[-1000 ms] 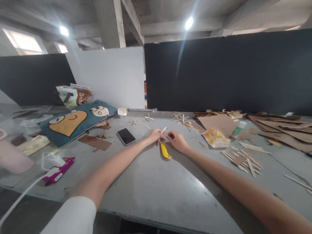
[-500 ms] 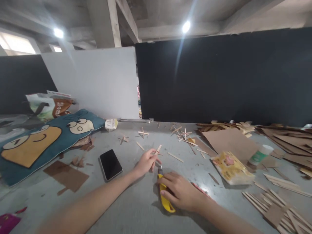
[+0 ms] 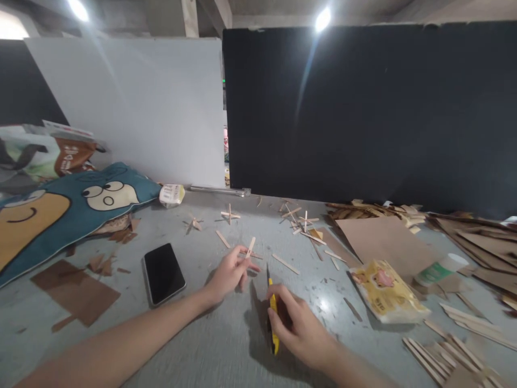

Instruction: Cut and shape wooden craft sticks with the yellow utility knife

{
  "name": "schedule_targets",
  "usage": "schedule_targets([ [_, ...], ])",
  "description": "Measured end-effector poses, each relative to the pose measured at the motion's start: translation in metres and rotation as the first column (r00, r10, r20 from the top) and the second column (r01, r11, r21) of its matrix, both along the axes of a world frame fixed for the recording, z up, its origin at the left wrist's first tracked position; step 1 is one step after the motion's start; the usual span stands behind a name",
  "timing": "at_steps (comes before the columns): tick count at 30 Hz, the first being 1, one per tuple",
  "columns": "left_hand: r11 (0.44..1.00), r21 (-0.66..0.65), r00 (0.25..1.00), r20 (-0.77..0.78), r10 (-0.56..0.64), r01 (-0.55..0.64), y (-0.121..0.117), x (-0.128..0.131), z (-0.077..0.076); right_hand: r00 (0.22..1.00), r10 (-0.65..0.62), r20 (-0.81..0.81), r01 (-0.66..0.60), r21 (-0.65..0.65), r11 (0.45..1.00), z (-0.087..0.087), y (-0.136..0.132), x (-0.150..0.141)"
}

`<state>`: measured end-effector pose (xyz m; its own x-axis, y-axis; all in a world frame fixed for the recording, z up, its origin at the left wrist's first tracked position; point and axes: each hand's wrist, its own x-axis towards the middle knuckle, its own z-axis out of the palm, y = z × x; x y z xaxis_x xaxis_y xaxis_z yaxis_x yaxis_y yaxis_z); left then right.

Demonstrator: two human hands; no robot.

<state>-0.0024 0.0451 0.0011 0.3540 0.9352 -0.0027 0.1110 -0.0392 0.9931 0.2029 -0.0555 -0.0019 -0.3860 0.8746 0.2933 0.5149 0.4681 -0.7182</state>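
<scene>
My left hand (image 3: 229, 275) is closed in a pinch on a small wooden craft stick (image 3: 251, 246), which points up and slightly away from me. In my right hand (image 3: 301, 326) is a yellow utility knife (image 3: 275, 343), gripped by its handle with the dark blade pointing away from me. The blade is apart from the stick, to its right and a little nearer me. Beyond the hands, a loose craft stick (image 3: 286, 264) lies on the grey table (image 3: 194, 345), and a small crossed-stick piece (image 3: 230, 214) stands farther back.
A black phone (image 3: 163, 274) lies left of my left forearm, near brown cardboard (image 3: 76, 291) and a blue cushion (image 3: 109, 194). To the right are a yellow tissue pack (image 3: 390, 293), a green-white bottle (image 3: 440, 269) and a bundle of sticks (image 3: 444, 355). A dark panel (image 3: 363, 118) borders the back.
My right hand has tipped the knife from lying flat onto its narrow edge, its fingers now wrapped around the handle. The left hand still pinches the stick. My view has tilted down.
</scene>
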Motion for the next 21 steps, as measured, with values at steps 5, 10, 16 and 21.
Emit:
schedule_targets([
  [5,1.000,0.006,1.000,-0.001,-0.023,0.023,-0.001,0.000,-0.001,0.997,-0.020,-0.079,0.025,0.073,0.997,-0.004,0.002,0.004],
  [10,1.000,-0.017,1.000,0.018,-0.025,0.025,-0.002,0.002,-0.003,0.999,0.030,-0.032,-0.026,0.116,0.993,-0.002,0.001,0.006],
  [16,0.996,-0.016,0.996,0.011,-0.087,0.087,-0.009,0.003,0.004,0.997,-0.039,-0.061,0.048,0.154,0.987,-0.018,0.001,0.009],
  [21,0.989,0.060,0.990,-0.058,-0.132,0.135,-0.016,0.003,0.009,0.979,-0.175,-0.101,0.192,0.205,0.960,-0.027,0.001,0.008],
])
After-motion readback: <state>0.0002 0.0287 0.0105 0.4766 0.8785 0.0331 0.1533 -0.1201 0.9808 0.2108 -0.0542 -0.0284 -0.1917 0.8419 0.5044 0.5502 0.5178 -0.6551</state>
